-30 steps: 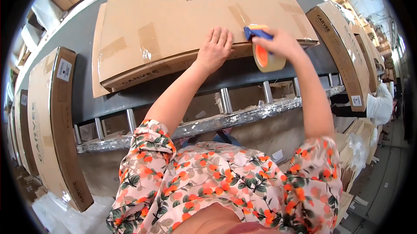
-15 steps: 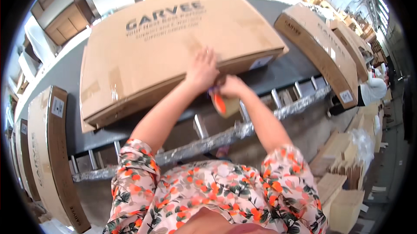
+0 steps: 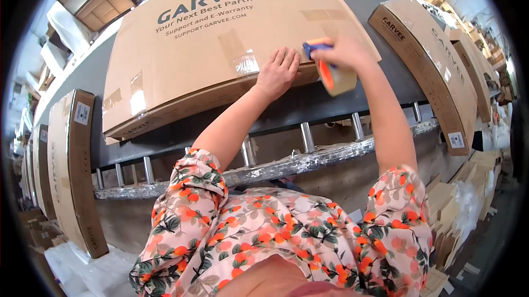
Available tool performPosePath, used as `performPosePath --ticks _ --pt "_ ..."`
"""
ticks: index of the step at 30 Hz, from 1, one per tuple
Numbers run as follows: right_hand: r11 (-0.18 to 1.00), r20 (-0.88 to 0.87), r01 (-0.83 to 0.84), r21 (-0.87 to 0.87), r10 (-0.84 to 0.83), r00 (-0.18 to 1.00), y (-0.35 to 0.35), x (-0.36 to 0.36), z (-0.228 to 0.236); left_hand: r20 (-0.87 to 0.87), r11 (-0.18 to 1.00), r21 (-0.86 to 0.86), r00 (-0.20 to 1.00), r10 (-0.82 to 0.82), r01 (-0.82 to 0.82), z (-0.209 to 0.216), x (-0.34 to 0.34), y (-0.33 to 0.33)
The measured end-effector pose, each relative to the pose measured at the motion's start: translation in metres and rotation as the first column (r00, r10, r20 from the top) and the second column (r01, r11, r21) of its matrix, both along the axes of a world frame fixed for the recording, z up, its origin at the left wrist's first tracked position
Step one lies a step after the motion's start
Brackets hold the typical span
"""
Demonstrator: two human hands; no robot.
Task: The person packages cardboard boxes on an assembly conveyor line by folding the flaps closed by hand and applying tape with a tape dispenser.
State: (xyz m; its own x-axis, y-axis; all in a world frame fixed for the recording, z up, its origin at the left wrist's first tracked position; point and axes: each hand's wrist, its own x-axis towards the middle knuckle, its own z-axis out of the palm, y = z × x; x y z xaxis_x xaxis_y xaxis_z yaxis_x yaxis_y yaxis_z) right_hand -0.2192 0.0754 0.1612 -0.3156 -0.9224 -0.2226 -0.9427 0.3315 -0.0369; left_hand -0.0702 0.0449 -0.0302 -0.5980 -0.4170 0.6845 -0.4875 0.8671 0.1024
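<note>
A large flat cardboard box (image 3: 187, 60) lies on the dark conveyor belt in front of me, with strips of clear tape over its near edge. My left hand (image 3: 279, 73) rests flat on its top near that edge, fingers stretched out. In my right hand (image 3: 347, 54), somewhat blurred, is a tape dispenser (image 3: 318, 47) with a blue and orange head and a roll of clear tape (image 3: 337, 79) on an orange core. The dispenser is over the box's near edge, to the right of my left hand. Whether tape runs from it to the box, I cannot tell.
More long cardboard boxes stand on the belt (image 3: 308, 104), one box (image 3: 71, 170) at left and another box (image 3: 427, 71) at right. A metal rail (image 3: 325, 151) with rollers runs along the near side. Cardboard pieces (image 3: 463, 203) and clear plastic lie at lower right.
My right hand has lifted the tape dispenser from below the box's near edge up and right to its top. My left hand has slid right along the edge, and the view has shifted.
</note>
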Motion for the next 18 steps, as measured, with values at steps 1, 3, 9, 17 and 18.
performPosePath --ticks 1,3,9,17,18 --pt "0.996 0.035 -0.034 -0.087 0.037 0.999 0.024 0.015 -0.004 -0.013 0.999 0.004 0.999 0.037 -0.037 -0.003 0.008 -0.003" --pt "0.992 0.030 0.024 0.126 -0.028 0.999 0.051 0.032 -0.009 0.012 0.999 0.020 0.999 0.047 -0.048 0.000 0.023 -0.010" --pt "0.946 0.406 0.169 0.277 -0.275 0.872 0.130 0.052 -0.072 0.105 0.997 0.080 0.994 -0.010 0.001 0.015 0.047 -0.018" --pt "0.869 0.985 0.463 0.172 -0.156 -0.074 0.098 -0.027 0.001 -0.040 0.997 0.063 0.998 -0.051 0.053 0.027 0.037 -0.041" --pt "0.865 0.985 0.473 0.170 -0.155 -0.070 0.106 -0.030 -0.003 -0.045 0.996 0.063 0.997 -0.061 0.064 0.027 0.032 -0.038"
